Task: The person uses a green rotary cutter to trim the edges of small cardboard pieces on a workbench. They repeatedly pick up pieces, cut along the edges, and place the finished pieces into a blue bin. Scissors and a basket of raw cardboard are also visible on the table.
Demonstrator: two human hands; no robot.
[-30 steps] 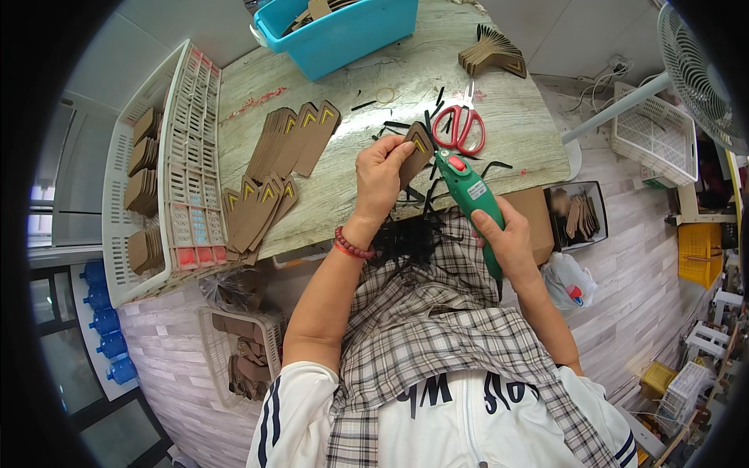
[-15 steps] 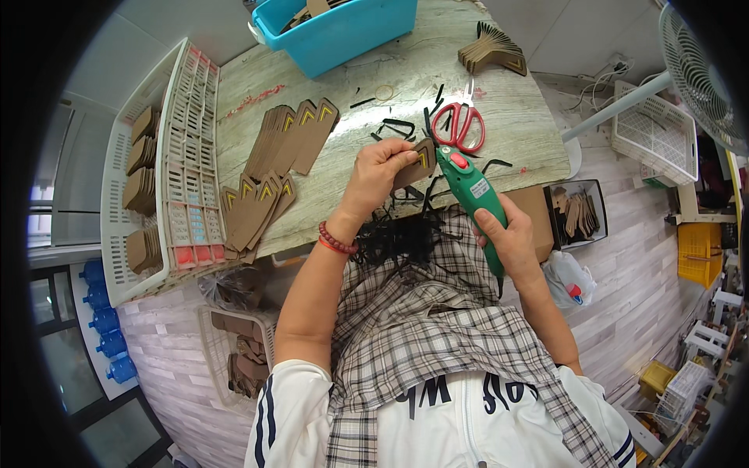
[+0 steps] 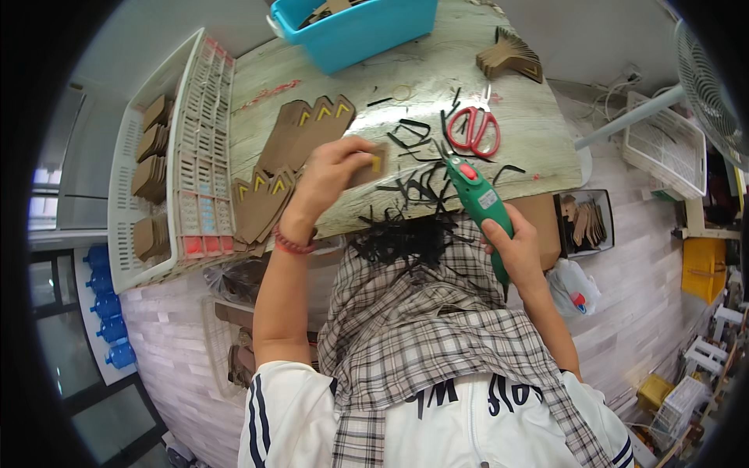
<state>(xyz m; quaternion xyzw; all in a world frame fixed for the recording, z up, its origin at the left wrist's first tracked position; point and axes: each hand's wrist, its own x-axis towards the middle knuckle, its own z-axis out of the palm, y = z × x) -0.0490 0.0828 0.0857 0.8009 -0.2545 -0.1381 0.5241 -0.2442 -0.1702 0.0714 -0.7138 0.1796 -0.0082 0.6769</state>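
My left hand (image 3: pixel 334 168) pinches a brown flat piece with a yellow chevron mark (image 3: pixel 373 165), held over the table near other such pieces. Around its wrist is a beaded bracelet. My right hand (image 3: pixel 511 246) is closed round green electric scissors (image 3: pixel 477 195) with a red switch, their small blades pointing up and left over the table. Just beyond those blades lies a pair of red-handled scissors (image 3: pixel 473 131). Fanned stacks of brown marked pieces (image 3: pixel 312 129) and more pieces (image 3: pixel 261 207) lie left of my left hand. Black strip offcuts (image 3: pixel 413 183) are scattered between my hands.
A white plastic basket (image 3: pixel 204 156) holding brown stacks stands at the table's left. At the back are a blue bin (image 3: pixel 359 39) and another fanned stack (image 3: pixel 511 56). Black offcuts pile on the plaid apron (image 3: pixel 421 335) in my lap. A fan (image 3: pixel 706 86) stands at the right.
My left hand has moved left with the brown piece, away from the electric scissors' blades. The electric scissors stay in my right hand. The whole view has shifted slightly.
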